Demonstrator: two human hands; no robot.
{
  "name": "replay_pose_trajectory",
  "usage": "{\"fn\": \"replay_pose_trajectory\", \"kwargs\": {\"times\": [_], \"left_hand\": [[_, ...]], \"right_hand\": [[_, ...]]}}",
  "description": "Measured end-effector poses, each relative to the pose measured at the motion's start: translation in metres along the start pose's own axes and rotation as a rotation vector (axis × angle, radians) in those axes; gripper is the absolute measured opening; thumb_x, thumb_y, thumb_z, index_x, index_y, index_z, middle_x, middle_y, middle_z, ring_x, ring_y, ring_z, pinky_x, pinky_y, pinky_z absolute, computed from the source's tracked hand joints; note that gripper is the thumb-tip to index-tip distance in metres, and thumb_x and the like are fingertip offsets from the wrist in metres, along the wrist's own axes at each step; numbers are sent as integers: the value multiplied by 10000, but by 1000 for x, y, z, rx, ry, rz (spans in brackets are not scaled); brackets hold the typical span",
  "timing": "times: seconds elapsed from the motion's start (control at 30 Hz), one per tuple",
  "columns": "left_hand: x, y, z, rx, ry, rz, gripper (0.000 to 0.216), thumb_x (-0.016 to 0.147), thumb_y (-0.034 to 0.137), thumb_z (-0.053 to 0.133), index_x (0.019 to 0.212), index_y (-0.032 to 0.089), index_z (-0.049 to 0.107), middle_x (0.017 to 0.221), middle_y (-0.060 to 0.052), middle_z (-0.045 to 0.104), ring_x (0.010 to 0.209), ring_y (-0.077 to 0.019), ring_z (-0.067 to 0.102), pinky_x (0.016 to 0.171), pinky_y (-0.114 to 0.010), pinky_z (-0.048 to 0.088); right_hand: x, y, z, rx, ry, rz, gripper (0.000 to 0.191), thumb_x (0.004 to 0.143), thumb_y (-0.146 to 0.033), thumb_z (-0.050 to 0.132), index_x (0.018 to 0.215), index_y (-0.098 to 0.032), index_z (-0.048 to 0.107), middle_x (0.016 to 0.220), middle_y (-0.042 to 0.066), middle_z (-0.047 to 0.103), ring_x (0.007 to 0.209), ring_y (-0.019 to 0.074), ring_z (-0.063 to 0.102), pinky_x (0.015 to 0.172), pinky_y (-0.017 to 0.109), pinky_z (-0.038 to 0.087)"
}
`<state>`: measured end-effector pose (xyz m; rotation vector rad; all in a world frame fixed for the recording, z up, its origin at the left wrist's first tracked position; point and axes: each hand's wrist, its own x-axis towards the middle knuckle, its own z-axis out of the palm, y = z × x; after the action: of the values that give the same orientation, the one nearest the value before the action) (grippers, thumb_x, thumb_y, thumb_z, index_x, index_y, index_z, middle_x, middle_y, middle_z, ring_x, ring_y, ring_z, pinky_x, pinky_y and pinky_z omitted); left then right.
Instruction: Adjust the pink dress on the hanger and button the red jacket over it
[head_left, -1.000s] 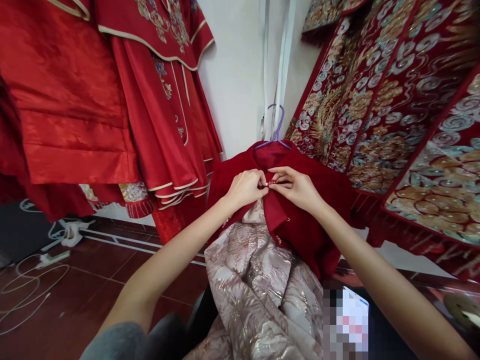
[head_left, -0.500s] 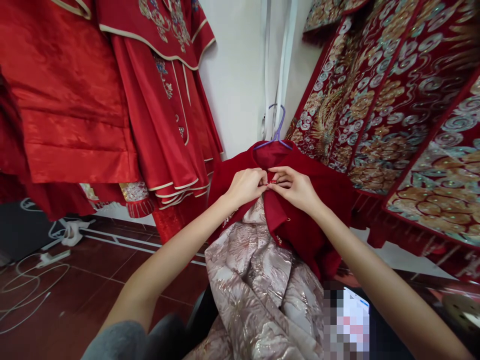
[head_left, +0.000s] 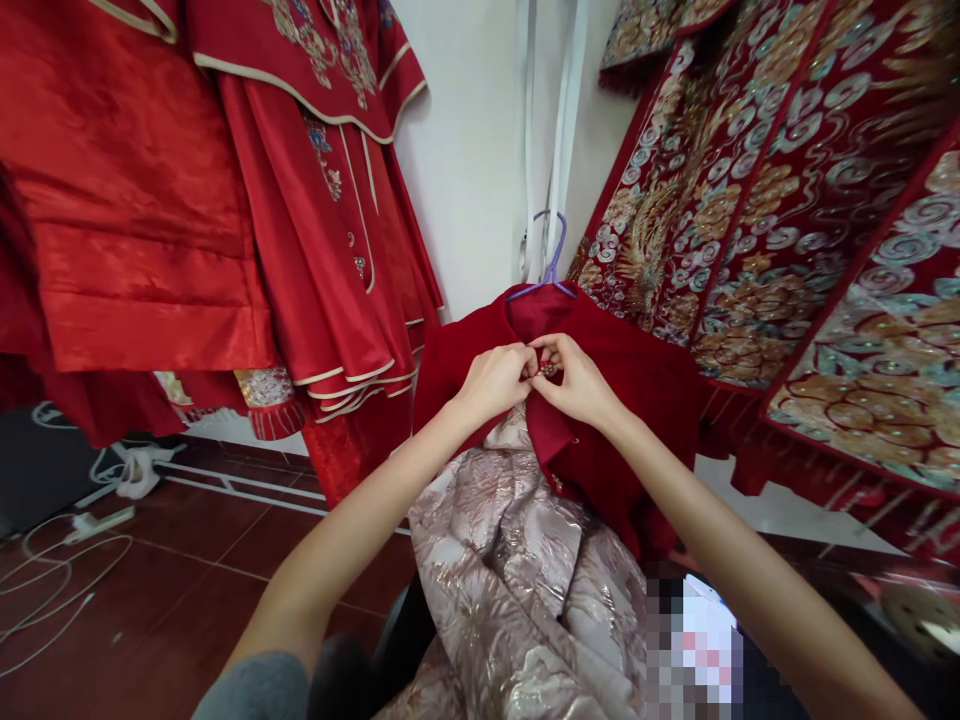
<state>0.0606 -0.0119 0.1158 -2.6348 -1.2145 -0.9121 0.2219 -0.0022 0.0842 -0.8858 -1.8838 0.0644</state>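
A dark red velvet jacket [head_left: 637, 400] hangs on a purple hanger [head_left: 551, 262] over a pale pink brocade dress [head_left: 517, 560]. My left hand [head_left: 495, 380] pinches the left front edge of the jacket at the collar. My right hand [head_left: 577, 380] pinches the right edge, and a small jewelled button [head_left: 547, 368] shows between the fingertips of both hands. Both hands are closed and touch each other at the neck of the jacket.
Red satin embroidered garments [head_left: 247, 200] hang at the left. Heavily embroidered red and gold robes [head_left: 787, 200] hang at the right. White cables and a power strip [head_left: 97, 520] lie on the dark red tiled floor [head_left: 187, 580]. A white wall [head_left: 472, 150] is behind.
My two hands have drawn closer together at the collar, and the jacket fronts now meet around the button. The view has shifted slightly.
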Motion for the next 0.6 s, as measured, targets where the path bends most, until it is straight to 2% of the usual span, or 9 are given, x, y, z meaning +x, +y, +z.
{"fn": "replay_pose_trajectory", "kwargs": {"times": [0.07,0.17,0.27,0.3,0.37,0.47,0.6], "left_hand": [[-10,0,8,-103,23,-81,169,736,170,595,902,179,627,914,-51,657,820,-183,613,748,-305,479],[-33,-1,22,-396,60,-153,385,732,280,675,1080,148,577,1035,-93,647,900,-181,622,806,-324,506],[-58,-1,37,-637,94,-215,461,798,390,629,1180,151,534,1188,-136,600,1072,-196,587,874,-343,506],[-65,0,41,-683,86,-233,451,829,419,588,1196,162,535,1238,-138,580,1132,-201,562,907,-352,496],[-73,3,48,-748,59,-270,445,879,462,498,1234,195,531,1323,-117,540,1225,-202,507,994,-372,446],[-75,8,57,-823,20,-339,483,910,507,408,1304,242,493,1404,-68,486,1306,-186,438,1111,-376,321],[-71,13,61,-897,-3,-400,531,915,555,338,1326,251,482,1449,-38,434,1341,-181,396,1089,-341,355]], "right_hand": [[-12,-3,4,62,64,21,398,742,-203,591,1128,-181,499,1087,95,510,960,201,570,861,373,512],[-48,-14,8,208,115,144,422,795,-293,597,1173,-201,432,1183,110,471,941,180,595,841,358,531],[-91,-24,6,206,96,332,494,767,-359,654,1171,-209,412,1044,86,549,755,162,607,666,324,552],[-103,-27,4,205,72,378,473,767,-365,653,1151,-214,420,946,62,578,686,158,594,596,308,537],[-120,-30,0,245,24,438,354,790,-360,622,1074,-219,464,802,26,586,637,158,583,552,294,515],[-125,-29,-5,329,41,462,271,802,-359,609,1008,-221,499,811,37,604,695,168,607,582,297,528],[-115,-22,4,340,101,497,473,731,-401,692,1107,-225,467,1052,101,598,812,201,634,569,306,554]]}}
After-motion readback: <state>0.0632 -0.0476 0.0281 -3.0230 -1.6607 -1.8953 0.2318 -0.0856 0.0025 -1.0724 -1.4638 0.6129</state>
